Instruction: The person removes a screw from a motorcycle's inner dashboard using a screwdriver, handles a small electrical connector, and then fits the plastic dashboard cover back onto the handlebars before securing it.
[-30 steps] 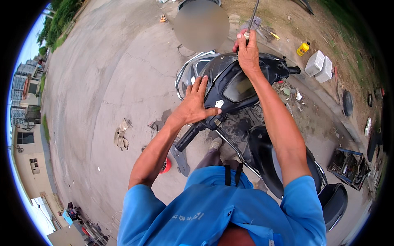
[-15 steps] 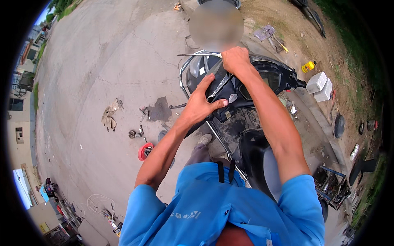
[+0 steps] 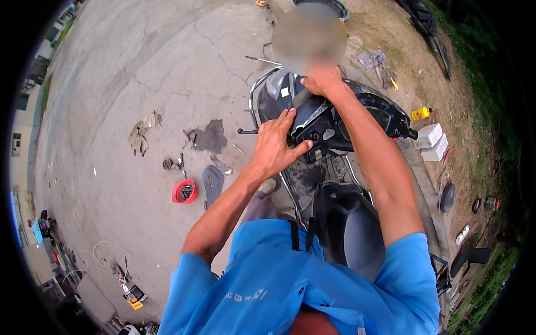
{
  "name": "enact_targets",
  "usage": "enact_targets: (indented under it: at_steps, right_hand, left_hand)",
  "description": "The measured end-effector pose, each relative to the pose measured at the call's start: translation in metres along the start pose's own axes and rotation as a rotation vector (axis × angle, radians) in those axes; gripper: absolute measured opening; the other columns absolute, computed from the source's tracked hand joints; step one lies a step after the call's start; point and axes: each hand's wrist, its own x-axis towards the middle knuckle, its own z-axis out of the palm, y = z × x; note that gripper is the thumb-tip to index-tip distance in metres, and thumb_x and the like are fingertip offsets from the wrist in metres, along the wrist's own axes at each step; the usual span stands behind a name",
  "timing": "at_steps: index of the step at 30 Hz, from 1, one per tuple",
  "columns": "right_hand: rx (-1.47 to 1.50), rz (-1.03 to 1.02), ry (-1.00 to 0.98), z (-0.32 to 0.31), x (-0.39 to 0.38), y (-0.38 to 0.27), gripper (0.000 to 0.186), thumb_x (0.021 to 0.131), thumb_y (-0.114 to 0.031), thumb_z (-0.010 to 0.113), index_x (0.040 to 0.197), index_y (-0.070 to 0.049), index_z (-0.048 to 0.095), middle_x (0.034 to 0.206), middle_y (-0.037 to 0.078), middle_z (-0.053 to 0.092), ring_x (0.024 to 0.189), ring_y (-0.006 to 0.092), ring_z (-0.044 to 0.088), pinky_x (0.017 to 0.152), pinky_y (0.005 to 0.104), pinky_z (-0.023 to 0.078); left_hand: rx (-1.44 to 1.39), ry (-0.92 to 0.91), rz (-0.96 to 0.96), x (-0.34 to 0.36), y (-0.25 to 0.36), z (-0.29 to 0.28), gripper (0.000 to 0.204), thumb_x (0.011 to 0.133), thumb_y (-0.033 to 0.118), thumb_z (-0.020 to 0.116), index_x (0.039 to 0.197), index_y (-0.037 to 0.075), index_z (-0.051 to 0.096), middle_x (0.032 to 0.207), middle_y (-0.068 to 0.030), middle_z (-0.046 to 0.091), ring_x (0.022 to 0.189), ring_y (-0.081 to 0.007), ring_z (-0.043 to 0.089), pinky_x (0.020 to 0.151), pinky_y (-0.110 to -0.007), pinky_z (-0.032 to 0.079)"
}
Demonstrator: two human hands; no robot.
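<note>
A black motor scooter stands before me, its front panel (image 3: 275, 100) under both hands and its black-grey seat (image 3: 363, 234) near my waist. My left hand (image 3: 273, 142) lies open on the panel, thumb spread out toward a round hole in the black plastic. My right hand (image 3: 324, 82) is closed at the far edge of the panel, beside a silver-edged strip (image 3: 312, 116). A thin metal rod (image 3: 261, 59), like a screwdriver shaft, sticks out leftward from the right hand's side. A blurred patch covers its middle and part of that hand.
Left on the concrete are a red bowl (image 3: 194, 192) of metal parts, a grey plate-like part (image 3: 213, 181), a rag (image 3: 142, 133) and a dark stain (image 3: 212, 135). At right are a yellow bottle (image 3: 421, 113), white blocks (image 3: 430, 137) and hand tools (image 3: 394, 84). A cable (image 3: 100, 257) lies lower left.
The view has shifted, showing more of the ground by the red bowl. The thin rod's free end has tilted away from me. My left hand stays spread on the panel.
</note>
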Motion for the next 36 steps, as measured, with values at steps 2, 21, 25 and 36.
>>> enact_targets:
  at_steps: [2,21,25,36]
  right_hand:
    - [-0.01,-0.015,-0.138,0.016,0.009,-0.002,0.038,0.082,-0.033,0.07,0.108,-0.005,0.072,0.11,0.018,0.07,0.105,0.0344,0.066,0.09,0.0455,0.052]
    - [0.02,-0.206,-0.236,0.008,0.007,-0.018,0.03,0.075,-0.028,0.06,0.097,-0.015,0.076,0.095,0.017,0.072,0.093,0.0353,0.068,0.084,0.0455,0.053]
    - [0.019,-0.18,-0.198,0.016,0.002,-0.022,0.028,0.075,-0.029,0.062,0.095,-0.015,0.075,0.091,0.016,0.073,0.091,0.0348,0.069,0.082,0.0457,0.053]
    - [-0.014,-0.124,-0.253,0.009,-0.006,-0.031,0.025,0.075,-0.031,0.064,0.091,-0.015,0.073,0.081,0.016,0.071,0.085,0.036,0.068,0.076,0.0475,0.052]
  left_hand:
    - [-0.024,-0.01,-0.027,0.001,0.006,-0.003,0.086,0.077,0.043,0.076,0.141,-0.005,0.046,0.139,-0.0254,0.053,0.122,-0.0395,0.053,0.107,-0.045,0.036]
    - [-0.099,0.147,-0.032,-0.001,0.01,-0.002,0.067,0.077,0.032,0.079,0.133,0.004,0.056,0.136,-0.0169,0.057,0.116,-0.032,0.056,0.103,-0.044,0.041]
    - [0.009,0.159,-0.036,-0.008,0.01,-0.002,0.069,0.077,0.038,0.079,0.134,0.007,0.054,0.136,-0.0167,0.056,0.128,-0.0351,0.05,0.112,-0.05,0.033]
    - [0.155,0.07,-0.127,-0.042,0.005,-0.021,0.086,0.076,0.055,0.073,0.133,-0.006,0.052,0.133,-0.0191,0.053,0.131,-0.0347,0.044,0.116,-0.056,0.023]
